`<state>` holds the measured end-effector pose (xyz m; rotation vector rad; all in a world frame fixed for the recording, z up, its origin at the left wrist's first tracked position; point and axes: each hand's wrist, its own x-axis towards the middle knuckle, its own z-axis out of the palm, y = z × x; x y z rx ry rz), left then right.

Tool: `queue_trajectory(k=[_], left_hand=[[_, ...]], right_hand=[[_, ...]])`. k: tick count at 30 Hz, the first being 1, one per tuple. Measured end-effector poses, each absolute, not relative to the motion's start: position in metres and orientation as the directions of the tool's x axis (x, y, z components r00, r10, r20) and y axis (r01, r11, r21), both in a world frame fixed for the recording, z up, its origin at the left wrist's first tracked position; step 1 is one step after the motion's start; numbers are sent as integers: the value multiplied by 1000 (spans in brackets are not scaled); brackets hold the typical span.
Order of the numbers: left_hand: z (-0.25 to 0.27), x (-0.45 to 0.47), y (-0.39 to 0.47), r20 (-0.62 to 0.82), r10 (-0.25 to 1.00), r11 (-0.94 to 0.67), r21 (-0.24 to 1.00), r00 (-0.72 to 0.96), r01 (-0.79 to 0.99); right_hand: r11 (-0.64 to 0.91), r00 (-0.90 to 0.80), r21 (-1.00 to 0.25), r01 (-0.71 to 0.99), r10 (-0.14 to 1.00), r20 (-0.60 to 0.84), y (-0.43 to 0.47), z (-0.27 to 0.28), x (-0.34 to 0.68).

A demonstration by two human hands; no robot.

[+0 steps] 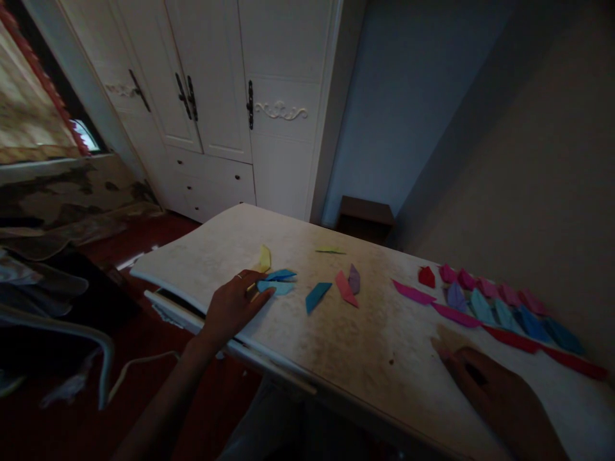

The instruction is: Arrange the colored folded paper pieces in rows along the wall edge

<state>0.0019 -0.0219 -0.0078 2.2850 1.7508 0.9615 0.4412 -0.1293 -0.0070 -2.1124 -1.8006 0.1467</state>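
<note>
My left hand [235, 304], a ring on one finger, is closed on a light blue folded paper piece [278, 288], with a darker blue folded piece [282, 275] right beside it. A yellow folded piece [265, 257] lies just beyond the fingertips. To the right are a teal-blue strip [318, 296], a pink strip [346, 289] and a purple piece [354, 278]. My right hand [485, 378] is over the table's right side, in front of the rows of folded paper. Its fingers are dark and smeared, so its grip is unclear.
Folded pieces in red [426, 276], magenta, purple and blue form rows along the wall side of the white table [307, 346]. A yellow-green strip [330, 250] lies near the far edge. Behind stand a white wardrobe [288, 153] and a small brown cabinet [366, 210].
</note>
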Motion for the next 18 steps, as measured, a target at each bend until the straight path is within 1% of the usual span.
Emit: queue_trajectory(k=[2,5,11,18], left_hand=[[-9,2,-21,432,890,-353,444,148,824],[-9,2,-21,451,879,-376,451,156,809],[-9,1,-21,473,866,-398,449,165,800],[-16,-4,-20,462,869,-402,455,176,795]], right_hand=[[-130,188,-365,922,974,127,-129,-7,441],[-117,182,-377,919,973,142,-129,-7,441],[-125,183,-371,920,975,123,-130,-6,439],[-129,182,-336,933,975,130,-129,-9,444]])
